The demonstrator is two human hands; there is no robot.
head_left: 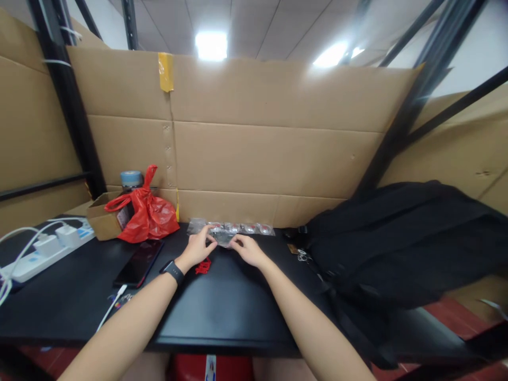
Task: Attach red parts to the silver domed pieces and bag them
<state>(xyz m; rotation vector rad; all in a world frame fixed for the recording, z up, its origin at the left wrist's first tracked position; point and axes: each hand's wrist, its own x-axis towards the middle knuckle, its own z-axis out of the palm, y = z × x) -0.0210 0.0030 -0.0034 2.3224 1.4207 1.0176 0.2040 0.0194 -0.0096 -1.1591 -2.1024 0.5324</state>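
Your right hand (246, 250) pinches a flat, clear plastic packet (223, 238) lying between both hands | your left hand (198, 247) curves at its left end, closure unclear | uneven pulling could tear it or jostle the clear, red-centred plastic sachets (250, 228) just beyond your grip

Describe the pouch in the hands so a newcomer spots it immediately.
Find the black desk, then the row of clear packets along the cardboard wall. Just in front of that row is a see-through pouch. It alone is held between the left hand and right hand.
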